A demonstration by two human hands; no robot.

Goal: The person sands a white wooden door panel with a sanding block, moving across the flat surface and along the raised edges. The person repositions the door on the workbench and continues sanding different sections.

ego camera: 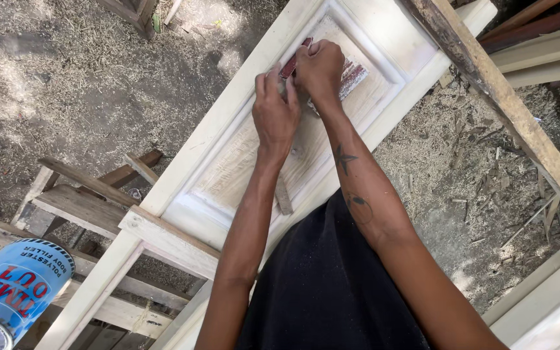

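A single camera sits on the person's head and looks steeply down and forward, along both outstretched forearms. It is close: the black shirt fills the lower middle of the picture, and the left hand (275, 110) and right hand (319, 68) lie near the upper centre. The pale, white-primed wooden panelled door (228, 168) runs diagonally from lower left to upper right, with sawdust-strewn ground (66, 84) on either side.

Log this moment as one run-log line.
left hand: flat on door panel | right hand: presses reddish sanding sheet on panel | blue can: lower left | ground: sawdust
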